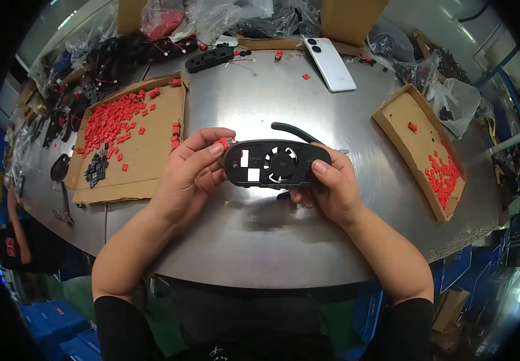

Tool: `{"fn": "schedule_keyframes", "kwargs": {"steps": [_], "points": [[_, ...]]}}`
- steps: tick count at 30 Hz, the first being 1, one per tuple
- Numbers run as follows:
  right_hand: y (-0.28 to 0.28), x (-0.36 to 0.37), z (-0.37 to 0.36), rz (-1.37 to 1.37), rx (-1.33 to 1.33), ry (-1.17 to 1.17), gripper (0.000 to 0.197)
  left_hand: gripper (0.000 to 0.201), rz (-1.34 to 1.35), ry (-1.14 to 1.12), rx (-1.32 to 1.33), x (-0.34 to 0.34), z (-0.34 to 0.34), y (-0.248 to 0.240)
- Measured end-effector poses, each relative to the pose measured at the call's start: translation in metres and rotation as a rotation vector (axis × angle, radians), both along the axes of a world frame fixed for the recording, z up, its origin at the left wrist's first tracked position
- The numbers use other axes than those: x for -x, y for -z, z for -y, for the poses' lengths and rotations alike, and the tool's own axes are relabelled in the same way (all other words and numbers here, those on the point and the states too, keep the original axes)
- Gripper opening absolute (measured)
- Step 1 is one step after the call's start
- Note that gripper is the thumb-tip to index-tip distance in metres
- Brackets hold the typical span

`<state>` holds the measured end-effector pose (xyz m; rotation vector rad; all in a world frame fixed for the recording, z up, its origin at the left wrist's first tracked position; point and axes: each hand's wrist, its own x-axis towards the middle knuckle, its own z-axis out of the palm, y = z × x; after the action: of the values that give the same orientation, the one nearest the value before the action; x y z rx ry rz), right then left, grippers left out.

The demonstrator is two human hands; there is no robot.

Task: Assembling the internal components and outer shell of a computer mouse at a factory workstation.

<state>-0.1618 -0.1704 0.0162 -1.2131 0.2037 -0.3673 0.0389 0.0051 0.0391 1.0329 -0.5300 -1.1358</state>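
1. I hold a black oval plastic housing (277, 163) with a small round fan at its middle, just above the worktop (260, 240) and centred in front of me
2. My right hand (329, 186) has a closed grip on the housing's right end, thumb on top and fingers underneath
3. My left hand (191, 174) pinches a small red connector (224, 142) between thumb and forefinger, right at the housing's upper left edge
4. A black-handled tool (293, 132) lies on the worktop just behind the housing
5. To my left is a cardboard tray (152, 162) strewn with red connectors; to my right, a second cardboard tray (404, 114) with more; a white phone (329, 63) lies at the far edge
6. As I judge it, the connector is tiny and held only at my fingertips: it could slip and fall, or go in crooked if the housing tilts in my one-handed hold
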Motion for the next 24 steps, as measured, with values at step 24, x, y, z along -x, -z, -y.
{"fn": "schedule_keyframes", "kwargs": {"steps": [24], "points": [[0.002,0.0,-0.001,-0.032,0.098,-0.076,0.047,0.029,-0.15,0.188,-0.022,-0.003,-0.006,0.007]]}}
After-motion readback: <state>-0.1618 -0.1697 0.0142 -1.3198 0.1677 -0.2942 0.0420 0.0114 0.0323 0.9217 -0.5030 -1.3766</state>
